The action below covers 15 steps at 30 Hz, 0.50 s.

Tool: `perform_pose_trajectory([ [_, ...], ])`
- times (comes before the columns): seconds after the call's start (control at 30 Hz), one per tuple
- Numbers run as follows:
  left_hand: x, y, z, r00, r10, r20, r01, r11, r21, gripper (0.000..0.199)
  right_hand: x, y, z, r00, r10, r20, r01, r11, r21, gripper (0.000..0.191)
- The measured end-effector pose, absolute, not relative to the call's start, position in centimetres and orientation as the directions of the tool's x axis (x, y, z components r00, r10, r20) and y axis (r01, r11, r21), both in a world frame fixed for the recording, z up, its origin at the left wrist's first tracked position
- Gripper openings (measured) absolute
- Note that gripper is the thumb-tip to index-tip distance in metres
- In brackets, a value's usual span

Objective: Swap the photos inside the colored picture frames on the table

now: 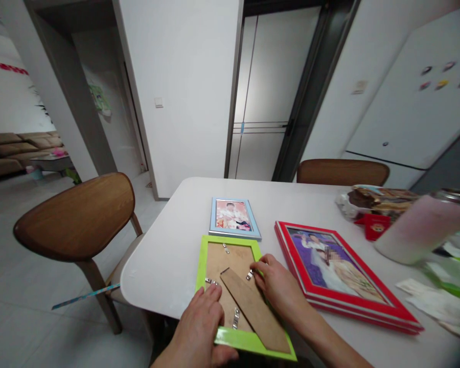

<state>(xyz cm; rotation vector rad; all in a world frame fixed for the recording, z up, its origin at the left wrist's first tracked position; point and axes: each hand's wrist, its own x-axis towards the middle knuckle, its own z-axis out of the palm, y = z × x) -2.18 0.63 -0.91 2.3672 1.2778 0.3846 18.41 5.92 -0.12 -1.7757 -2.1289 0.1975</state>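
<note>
A green picture frame (201,260) lies face down at the table's near edge, its brown backing board (218,263) and slanted stand leg (249,306) showing. Metal clips sit along the backing's sides. My left hand (203,319) grips the frame's lower left side, with its fingertips on the edge by the left clip. At the right side, the bent fingers of my right hand (276,283) press together on the right metal clip (249,275). Just beyond the green frame lies a light blue framed photo (213,217), face up.
Red framed photos (352,297) are stacked to the right. Behind them are a pink and white bottle (421,227), a red packet (376,226), a plastic bag (348,204) and crumpled tissues (437,304). Wooden chairs stand at the left (80,217) and far side (343,171).
</note>
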Motion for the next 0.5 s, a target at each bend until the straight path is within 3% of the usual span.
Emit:
perform_pose_trajectory([
  [0.1,-2.3,0.5,-0.9,0.538,0.841,0.052,0.72,-0.49,0.492,0.044,18.2,5.0,0.1,-0.19,0.95,0.246,0.913,0.264,-0.312,0.027],
  [0.27,-2.4,0.4,-1.0,0.528,0.846,0.071,0.713,-0.488,0.504,0.043,16.5,2.4,1.1,-0.572,0.783,0.244,0.664,0.617,-0.423,0.019],
  [0.33,-2.4,0.4,-1.2,0.52,0.85,0.08,0.714,-0.484,0.506,0.043,15.8,2.0,1.4,-0.628,0.744,0.228,0.611,0.653,-0.447,0.015],
  [0.5,-2.4,0.5,-1.3,0.521,0.85,0.085,0.71,-0.486,0.509,0.044,15.1,2.2,1.0,-0.578,0.784,0.224,0.663,0.612,-0.432,0.012],
])
